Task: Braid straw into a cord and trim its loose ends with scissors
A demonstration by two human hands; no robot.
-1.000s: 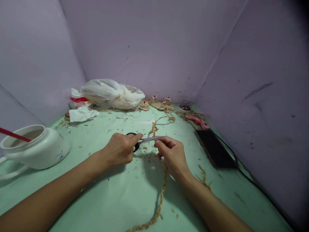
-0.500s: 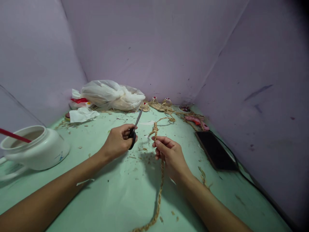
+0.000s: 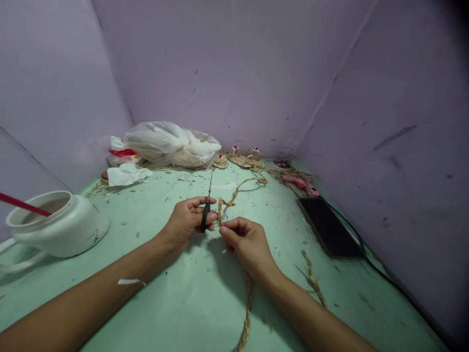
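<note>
My left hand (image 3: 186, 220) is closed around a pair of scissors (image 3: 206, 215) with black handles, blades upward and away from me. Close beside it, my right hand (image 3: 249, 239) pinches a braided straw rope (image 3: 220, 211) between thumb and fingers. From the pinch a short stretch of the braid stands up, bends over and runs back to a loose loop on the table. Another length of it hangs below my right hand toward the near edge. The scissors and the braid are close together; whether they touch I cannot tell.
A white pot (image 3: 69, 230) with a red stick stands at left. Behind lie a knotted plastic bag (image 3: 172, 144), crumpled tissue (image 3: 128, 174) and small woven straw pieces (image 3: 240, 159). At right are a phone (image 3: 330, 227), a black cable and a pink tool (image 3: 300, 185). Straw scraps litter the green table.
My right hand has moved left with the braid, toward the scissors. The scissors have turned more upright, and my left hand has shifted slightly right.
</note>
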